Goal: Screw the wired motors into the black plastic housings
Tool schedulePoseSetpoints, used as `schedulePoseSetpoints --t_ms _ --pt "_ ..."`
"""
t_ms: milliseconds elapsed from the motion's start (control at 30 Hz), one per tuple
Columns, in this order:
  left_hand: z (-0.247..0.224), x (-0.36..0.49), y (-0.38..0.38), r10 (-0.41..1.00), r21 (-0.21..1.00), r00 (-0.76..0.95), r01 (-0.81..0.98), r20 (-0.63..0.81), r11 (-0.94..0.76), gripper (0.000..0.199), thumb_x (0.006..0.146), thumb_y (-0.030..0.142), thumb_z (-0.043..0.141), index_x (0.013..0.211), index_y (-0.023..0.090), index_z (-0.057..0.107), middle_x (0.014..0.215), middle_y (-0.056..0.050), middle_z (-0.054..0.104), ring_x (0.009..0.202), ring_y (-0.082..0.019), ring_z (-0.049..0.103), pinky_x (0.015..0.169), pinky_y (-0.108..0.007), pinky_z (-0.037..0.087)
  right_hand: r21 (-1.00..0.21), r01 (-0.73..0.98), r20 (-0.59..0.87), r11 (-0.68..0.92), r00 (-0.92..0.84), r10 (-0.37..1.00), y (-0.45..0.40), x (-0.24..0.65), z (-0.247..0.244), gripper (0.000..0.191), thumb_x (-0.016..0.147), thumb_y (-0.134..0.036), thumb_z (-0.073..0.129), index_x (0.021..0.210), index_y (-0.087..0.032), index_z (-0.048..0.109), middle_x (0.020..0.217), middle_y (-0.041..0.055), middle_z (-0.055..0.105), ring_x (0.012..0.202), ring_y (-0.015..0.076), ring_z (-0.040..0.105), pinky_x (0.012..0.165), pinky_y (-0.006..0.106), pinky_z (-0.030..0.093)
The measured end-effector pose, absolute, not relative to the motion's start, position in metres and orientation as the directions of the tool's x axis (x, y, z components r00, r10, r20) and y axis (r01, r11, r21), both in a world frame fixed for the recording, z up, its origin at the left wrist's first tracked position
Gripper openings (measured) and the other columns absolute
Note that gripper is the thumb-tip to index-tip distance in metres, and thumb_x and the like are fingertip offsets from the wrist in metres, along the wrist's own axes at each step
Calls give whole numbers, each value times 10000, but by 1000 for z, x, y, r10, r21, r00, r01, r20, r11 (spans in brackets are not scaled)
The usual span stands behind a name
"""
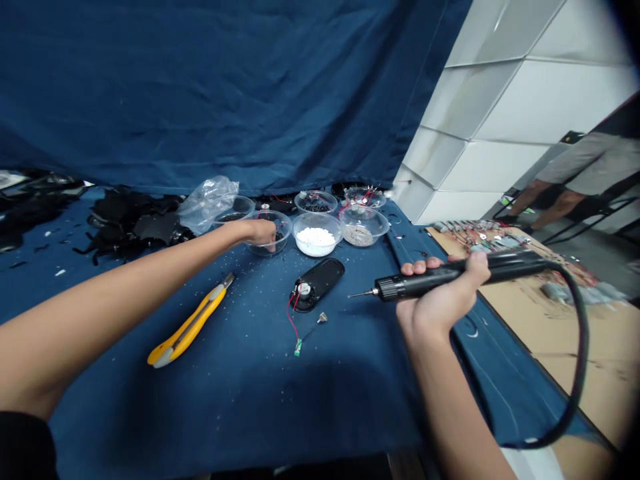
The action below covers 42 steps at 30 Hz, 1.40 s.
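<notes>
The left hand dips into a clear bowl, while the right hand grips a corded electric screwdriver. A black speaker with red wires lies between them.

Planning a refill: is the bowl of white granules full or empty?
Partly full: the clear bowl holds a white heap, with bare wall showing above it.

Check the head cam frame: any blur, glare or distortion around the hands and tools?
Head view: strong wide-angle bending, with the white wall panels skewed and the right corners vignetted dark. Right hand and corded electric screwdriver look sharp, no obvious motion blur. Soft shadow on the blue cloth at bottom centre; slight glare on the clear plastic bowl.
</notes>
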<state>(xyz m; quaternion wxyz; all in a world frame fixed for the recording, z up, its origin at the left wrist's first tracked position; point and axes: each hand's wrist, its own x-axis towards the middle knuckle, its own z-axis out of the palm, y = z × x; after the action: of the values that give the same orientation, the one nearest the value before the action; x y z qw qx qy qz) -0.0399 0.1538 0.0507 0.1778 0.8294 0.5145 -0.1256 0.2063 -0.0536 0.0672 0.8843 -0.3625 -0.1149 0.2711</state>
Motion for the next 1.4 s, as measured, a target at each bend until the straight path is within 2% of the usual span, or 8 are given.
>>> schedulePoseSetpoints --t_ms 300,500,567,667,733,833,1033,1400 --pt "52 -41 147 822 218 470 882 -321 -419 107 689 157 625 592 127 593 528 34 495 527 -106 406 581 -241 312 -677 -429 -11 598 818 575 -48 207 61 301 824 -473 538 820 -216 382 567 -80 414 434 95 468 400 227 448" --pt "64 -39 140 865 440 491 802 -101 -404 78 623 95 599 568 129 555 534 14 519 530 -107 433 547 -242 304 -661 -451 -24 599 811 584 -49 207 59 315 818 -483 551 819 -212 389 561 -81 417 432 94 461 403 230 453" --pt "69 -40 129 886 548 463 733 33 -404 19 657 136 578 660 125 563 634 -13 584 593 -118 498 573 -230 351 -657 -471 -39 589 801 597 -49 208 59 326 816 -493 552 817 -210 390 565 -81 415 437 88 459 410 224 457" --pt "74 -38 95 901 683 389 606 193 -408 149 777 239 529 874 126 534 843 -51 629 710 -121 570 660 -223 436 -633 -518 -89 575 787 611 -49 210 60 293 831 -455 541 803 -205 391 573 -76 413 450 83 460 413 213 452" --pt "72 -31 62 897 764 361 493 256 -417 218 816 299 549 949 128 517 881 -53 618 745 -121 586 697 -230 467 -609 -557 -127 564 771 624 -49 210 60 263 845 -420 527 787 -201 394 573 -70 416 458 81 456 415 209 448" --pt "64 -14 5 893 908 308 157 328 -388 308 811 326 642 1038 129 575 881 -44 621 748 -130 597 716 -250 484 -571 -625 -182 533 729 660 -49 208 59 259 858 -399 518 761 -195 391 577 -64 420 468 73 449 422 198 445" --pt "40 15 -70 925 937 224 101 307 -335 178 856 340 642 861 162 649 746 1 637 694 -116 594 651 -213 452 -527 -700 -251 481 670 699 -47 198 56 271 878 -403 502 746 -196 389 581 -65 404 476 68 438 429 191 450" --pt "24 25 -81 933 953 192 -74 303 -294 132 876 289 644 853 158 639 804 -7 696 743 -120 674 731 -213 518 -523 -730 -286 440 637 716 -46 189 50 298 878 -436 507 753 -202 371 590 -74 398 470 60 440 433 173 453"
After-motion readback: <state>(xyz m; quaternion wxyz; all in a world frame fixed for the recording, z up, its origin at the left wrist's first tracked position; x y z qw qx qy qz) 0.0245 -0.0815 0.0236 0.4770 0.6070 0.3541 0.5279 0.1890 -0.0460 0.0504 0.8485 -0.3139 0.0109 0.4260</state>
